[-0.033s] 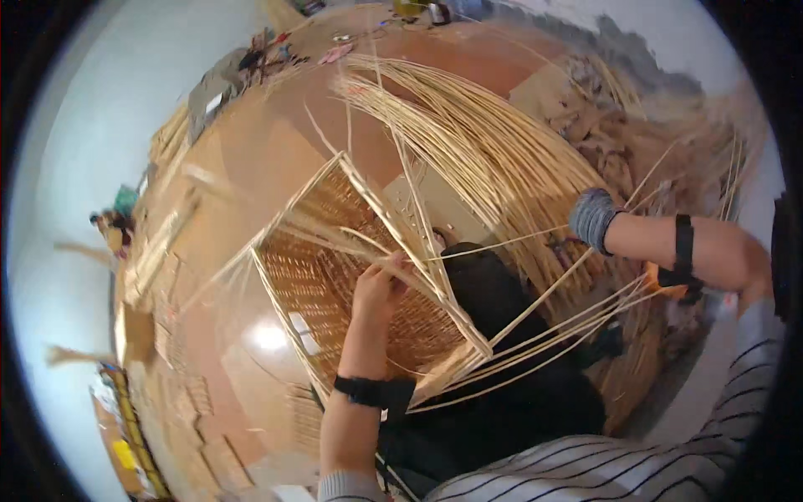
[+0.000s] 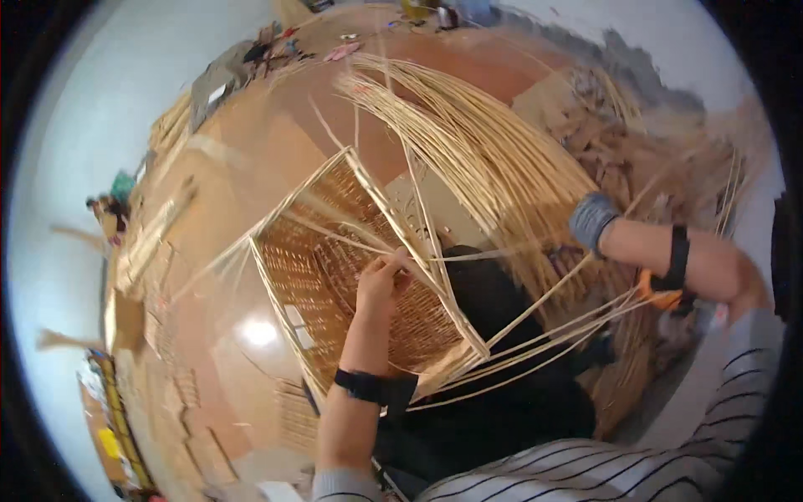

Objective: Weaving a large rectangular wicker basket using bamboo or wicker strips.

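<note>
A rectangular woven wicker basket (image 2: 293, 259) rests tilted across my lap, its open side facing up. My left hand (image 2: 386, 278) reaches over the inside and is closed at the far right rim, pinching thin pale willow rods (image 2: 347, 243). From that rim a single willow rod (image 2: 493, 249) runs right, blurred, to my right hand (image 2: 592, 219). The right hand wears a grey glove and looks closed around that rod; its fingertips are hidden. Several long loose rods (image 2: 544, 345) stick out from the basket's near right corner, below my right forearm.
A large bundle of long willow rods (image 2: 493, 146) lies on the floor beyond the basket. Brown crumpled material (image 2: 590, 138) and loose stalks lie to the right. Along the left wall are more bundles (image 2: 159, 230) and a cardboard box (image 2: 125, 320).
The view has shifted slightly, and the basket with it. The rod between my hands is more blurred, and its free end past the right hand shows less clearly. Both hands stay about where they were.
</note>
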A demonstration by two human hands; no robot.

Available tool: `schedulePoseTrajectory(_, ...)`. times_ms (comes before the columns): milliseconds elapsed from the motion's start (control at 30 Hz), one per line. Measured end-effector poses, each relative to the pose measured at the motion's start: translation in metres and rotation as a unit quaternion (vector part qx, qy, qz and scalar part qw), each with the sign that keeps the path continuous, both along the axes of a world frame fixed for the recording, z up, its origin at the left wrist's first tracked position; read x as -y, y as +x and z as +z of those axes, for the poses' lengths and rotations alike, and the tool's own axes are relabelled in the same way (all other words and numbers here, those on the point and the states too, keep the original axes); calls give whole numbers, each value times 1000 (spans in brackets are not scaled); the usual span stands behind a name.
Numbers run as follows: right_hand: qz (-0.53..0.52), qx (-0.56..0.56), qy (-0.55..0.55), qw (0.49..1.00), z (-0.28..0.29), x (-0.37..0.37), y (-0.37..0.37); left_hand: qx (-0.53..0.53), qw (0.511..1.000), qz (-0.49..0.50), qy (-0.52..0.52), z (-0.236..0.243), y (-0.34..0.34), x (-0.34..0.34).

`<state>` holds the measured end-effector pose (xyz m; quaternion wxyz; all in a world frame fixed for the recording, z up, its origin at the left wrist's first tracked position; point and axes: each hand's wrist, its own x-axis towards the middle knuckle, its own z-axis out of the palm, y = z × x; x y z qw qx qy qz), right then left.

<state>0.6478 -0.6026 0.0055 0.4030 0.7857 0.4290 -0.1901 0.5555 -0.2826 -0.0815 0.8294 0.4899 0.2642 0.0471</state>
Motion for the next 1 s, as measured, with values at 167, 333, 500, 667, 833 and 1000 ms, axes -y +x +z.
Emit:
schedulePoseTrajectory(167, 133, -180, 459, 860, -48, -110, -5, -12, 998, -15, 56, 2, -3, -3)
schedulePoseTrajectory(333, -35, -48, 486, 872, -60, -121, -32, 167, 915, 52, 363, 46, -35, 58)
schedulePoseTrajectory(500, 37, 136, 415, 899, -58, 95, 28, 295, 938, 174, 50, 72, -103, 103)
schedulePoseTrajectory(667, -279, 319, 247, 871, -21, 292, 47, 293, 906, 269, -148, 68, -91, 92)
schedulePoseTrajectory(833, -212, -111, 371, 897, -19, 48, 5, 325, 907, 265, -46, 57, -85, 110)
schedulePoseTrajectory(1000, -183, -111, 460, 861, -47, -109, -37, 279, 911, 296, -66, 50, -76, 118)
